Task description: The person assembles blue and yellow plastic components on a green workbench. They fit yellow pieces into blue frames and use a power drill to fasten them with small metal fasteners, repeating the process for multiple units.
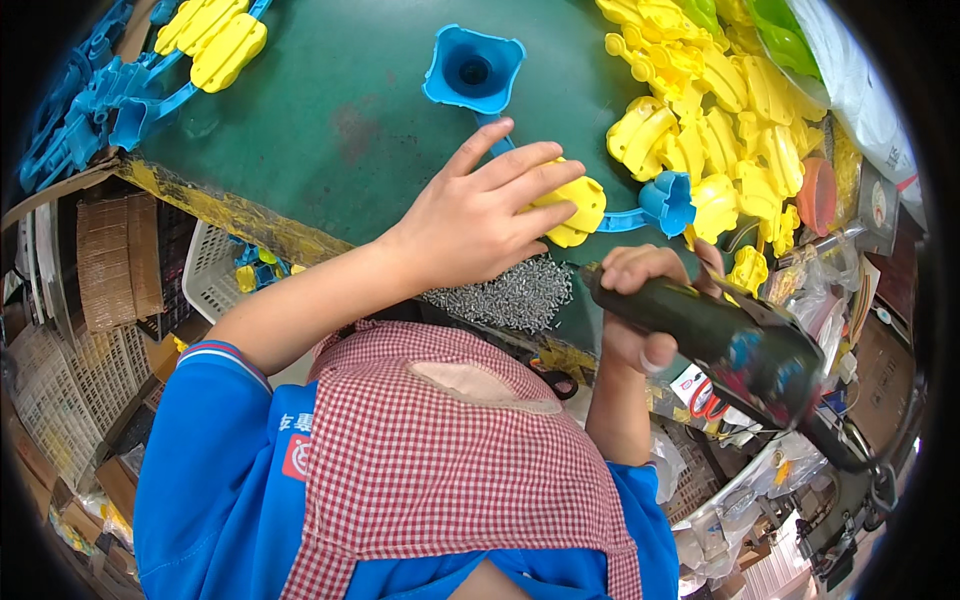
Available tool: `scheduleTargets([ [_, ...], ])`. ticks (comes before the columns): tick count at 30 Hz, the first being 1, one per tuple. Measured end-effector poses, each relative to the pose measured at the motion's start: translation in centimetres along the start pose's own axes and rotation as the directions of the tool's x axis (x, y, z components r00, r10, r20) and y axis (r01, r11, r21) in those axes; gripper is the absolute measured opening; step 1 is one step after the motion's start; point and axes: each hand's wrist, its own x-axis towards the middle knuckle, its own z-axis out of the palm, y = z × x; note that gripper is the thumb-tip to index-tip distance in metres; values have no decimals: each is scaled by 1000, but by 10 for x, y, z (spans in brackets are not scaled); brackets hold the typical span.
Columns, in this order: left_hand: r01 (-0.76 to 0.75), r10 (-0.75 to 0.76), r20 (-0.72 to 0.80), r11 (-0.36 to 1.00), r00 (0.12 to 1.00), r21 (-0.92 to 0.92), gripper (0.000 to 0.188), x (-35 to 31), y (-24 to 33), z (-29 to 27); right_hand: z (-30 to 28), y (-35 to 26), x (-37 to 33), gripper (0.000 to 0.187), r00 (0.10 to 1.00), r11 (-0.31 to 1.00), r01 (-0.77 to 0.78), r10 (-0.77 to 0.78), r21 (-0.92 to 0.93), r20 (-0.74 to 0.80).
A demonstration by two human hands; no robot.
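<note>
My left hand (490, 205) lies spread over a yellow plastic piece (578, 210), its fingers stretched out across the top. This piece sits on a blue plastic frame, partly hidden under my hand. One arm of the frame ends in a flared square blue cup (475, 70); another runs right to a smaller blue cup (668, 203). My right hand (640, 300) is closed around a dark cylindrical power screwdriver (700, 335), its body tilted down to the right. A heap of small silver screws (510, 298) lies between my hands, near the table edge.
Yellow plastic parts (720, 120) are piled at the right of the green table (330, 120). Blue frames (110, 100) with yellow pieces (225, 50) lie far left. A white basket (205, 270) stands below the taped edge. Green parts (783, 35) and a white bag (865, 95) sit far right.
</note>
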Motion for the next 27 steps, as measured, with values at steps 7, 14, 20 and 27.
scheduleTargets([
  [7,114,-109,36,893,993,-436,17,-23,23,18,8,-23,7,101,991,960,63,-92,272,94],
  [14,-6,9,8,943,1000,-331,13,-27,18,18,14,-30,8,99,988,955,83,-116,286,103],
  [20,-107,56,-147,925,987,-364,14,-21,18,19,23,-35,11,99,983,948,44,-98,315,158],
  [27,-70,47,-104,970,993,-234,12,-24,10,9,36,-33,15,99,986,967,54,-91,247,139],
])
